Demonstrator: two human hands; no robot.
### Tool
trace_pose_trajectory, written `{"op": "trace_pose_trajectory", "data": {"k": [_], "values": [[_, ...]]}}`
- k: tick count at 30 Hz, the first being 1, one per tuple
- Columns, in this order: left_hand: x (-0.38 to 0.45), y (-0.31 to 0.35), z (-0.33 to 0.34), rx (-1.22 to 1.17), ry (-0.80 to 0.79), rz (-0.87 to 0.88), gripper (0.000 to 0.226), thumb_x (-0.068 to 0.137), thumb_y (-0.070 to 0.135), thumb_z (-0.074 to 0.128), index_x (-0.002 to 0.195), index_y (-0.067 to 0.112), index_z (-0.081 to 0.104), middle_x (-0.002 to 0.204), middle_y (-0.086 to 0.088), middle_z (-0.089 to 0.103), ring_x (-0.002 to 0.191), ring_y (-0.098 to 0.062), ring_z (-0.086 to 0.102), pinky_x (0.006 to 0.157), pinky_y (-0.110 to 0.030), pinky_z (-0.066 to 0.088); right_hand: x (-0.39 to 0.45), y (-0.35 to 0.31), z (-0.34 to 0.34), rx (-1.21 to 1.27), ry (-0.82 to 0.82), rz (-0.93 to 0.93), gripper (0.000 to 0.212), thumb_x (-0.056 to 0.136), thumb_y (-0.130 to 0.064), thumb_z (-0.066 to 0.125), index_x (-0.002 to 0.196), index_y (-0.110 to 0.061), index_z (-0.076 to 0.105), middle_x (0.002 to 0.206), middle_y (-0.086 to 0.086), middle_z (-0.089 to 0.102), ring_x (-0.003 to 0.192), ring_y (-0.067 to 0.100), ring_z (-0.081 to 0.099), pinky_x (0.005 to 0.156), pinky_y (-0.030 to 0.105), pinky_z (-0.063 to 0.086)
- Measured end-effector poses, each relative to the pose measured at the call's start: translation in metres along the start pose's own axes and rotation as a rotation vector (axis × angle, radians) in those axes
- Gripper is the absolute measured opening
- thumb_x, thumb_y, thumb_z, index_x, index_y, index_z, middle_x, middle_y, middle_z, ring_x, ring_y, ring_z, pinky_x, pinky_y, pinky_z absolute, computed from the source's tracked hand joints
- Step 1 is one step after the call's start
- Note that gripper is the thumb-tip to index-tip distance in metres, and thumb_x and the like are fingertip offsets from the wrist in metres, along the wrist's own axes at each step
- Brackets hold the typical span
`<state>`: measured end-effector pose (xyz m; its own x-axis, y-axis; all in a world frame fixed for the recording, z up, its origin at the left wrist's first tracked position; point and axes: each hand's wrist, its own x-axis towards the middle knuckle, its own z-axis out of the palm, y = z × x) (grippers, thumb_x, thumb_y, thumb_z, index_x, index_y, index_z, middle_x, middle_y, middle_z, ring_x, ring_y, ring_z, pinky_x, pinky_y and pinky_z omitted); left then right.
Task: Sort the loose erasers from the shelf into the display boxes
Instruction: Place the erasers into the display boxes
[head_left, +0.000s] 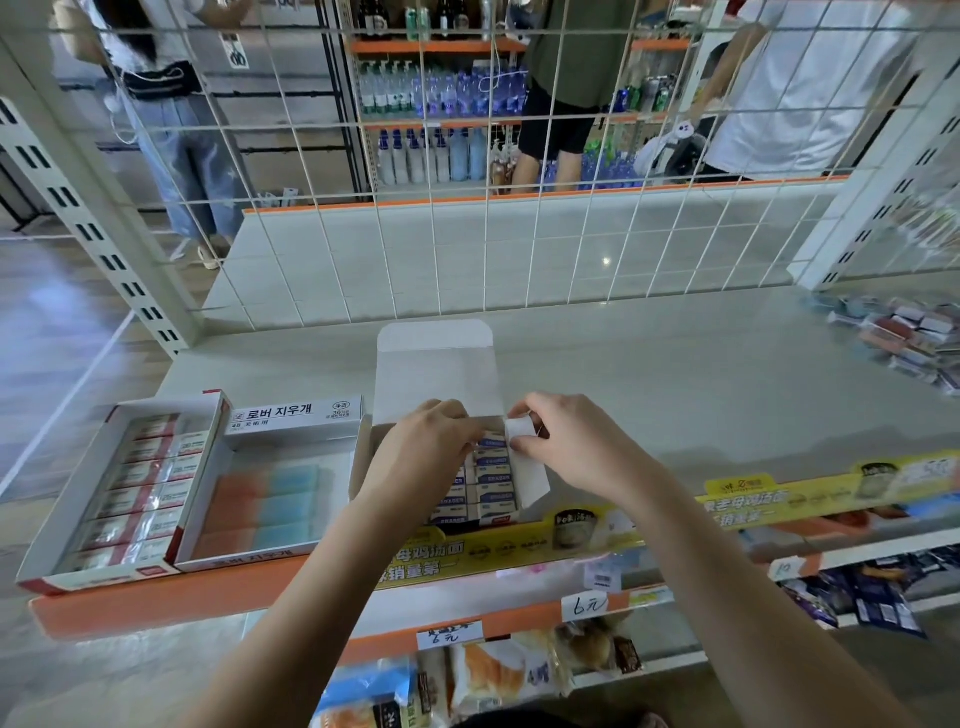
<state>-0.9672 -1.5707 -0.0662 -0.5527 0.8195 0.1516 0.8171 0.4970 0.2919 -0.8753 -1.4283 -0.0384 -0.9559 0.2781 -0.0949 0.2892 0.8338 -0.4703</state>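
Left hand (415, 457) hides its fingertips inside box (530, 478); right hand (566, 441) pinches flap (519, 428).

Two bare forearms in view, no sleeves down to the elbows. The left hand (415, 457) and right hand (571, 441) wear nothing, fingers plain, wrists bare, nails short and unpainted.

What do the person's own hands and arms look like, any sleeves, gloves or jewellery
Both arms are bare as far as the view shows, with no sleeves in sight. The left hand and right hand wear no gloves, and no rings, watch or bracelets are visible. Nails look short and unpainted.
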Motion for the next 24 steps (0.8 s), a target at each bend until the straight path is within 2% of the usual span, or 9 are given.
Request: {"op": "trace_pose_trajectory", "data": {"k": [3, 6, 11, 19, 24], "values": [[-0.001, -0.001, 0.003, 0.005, -0.001, 0.002, 0.023, 0.093, 0.015, 0.053, 0.107, 0.016, 0.070, 0.108, -0.001, 0.063, 0.101, -0.020, 0.054, 0.079, -0.028, 0.044, 0.000, 0.000, 0.001, 0.003, -0.003, 0.008, 0.038, 0.091, -0.027, 0.058, 0.127, -0.016, 0.052, 0.119, 0.004, 0.060, 0.102, 0.018, 0.057, 0.082, 0.024, 0.045], [-0.003, -0.002, 0.001, -0.005, -0.005, -0.025, 0.026, 0.096, 0.021, 0.049, 0.112, 0.021, 0.069, 0.116, 0.005, 0.061, 0.106, -0.015, 0.051, 0.082, -0.025, 0.042, 0.000, 0.001, 0.001, 0.002, -0.004, 0.008, 0.038, 0.091, -0.028, 0.058, 0.127, -0.017, 0.052, 0.119, 0.004, 0.060, 0.102, 0.017, 0.057, 0.079, 0.021, 0.041], [-0.007, 0.007, 0.005, 0.056, 0.005, -0.120, 0.026, 0.095, 0.023, 0.048, 0.116, 0.023, 0.064, 0.120, 0.004, 0.058, 0.106, -0.017, 0.051, 0.081, -0.032, 0.047, -0.001, 0.002, 0.000, 0.001, -0.007, 0.013, 0.039, 0.091, -0.028, 0.057, 0.128, -0.016, 0.052, 0.118, 0.004, 0.060, 0.101, 0.017, 0.057, 0.078, 0.020, 0.042], [-0.005, 0.013, 0.013, 0.143, 0.054, -0.287, 0.023, 0.098, 0.023, 0.041, 0.114, 0.018, 0.056, 0.112, 0.001, 0.060, 0.101, -0.018, 0.054, 0.076, -0.030, 0.049, 0.000, 0.002, 0.001, 0.007, 0.001, 0.023, 0.037, 0.091, -0.028, 0.058, 0.126, -0.015, 0.053, 0.117, 0.004, 0.061, 0.101, 0.018, 0.058, 0.080, 0.023, 0.044], [-0.008, 0.012, 0.011, 0.163, 0.095, -0.326, 0.025, 0.099, 0.027, 0.037, 0.113, 0.020, 0.057, 0.112, 0.004, 0.060, 0.101, -0.016, 0.055, 0.071, -0.025, 0.040, 0.000, 0.003, 0.002, 0.018, 0.001, 0.026, 0.039, 0.091, -0.028, 0.059, 0.127, -0.015, 0.052, 0.118, 0.004, 0.061, 0.101, 0.017, 0.057, 0.079, 0.021, 0.042]]}}
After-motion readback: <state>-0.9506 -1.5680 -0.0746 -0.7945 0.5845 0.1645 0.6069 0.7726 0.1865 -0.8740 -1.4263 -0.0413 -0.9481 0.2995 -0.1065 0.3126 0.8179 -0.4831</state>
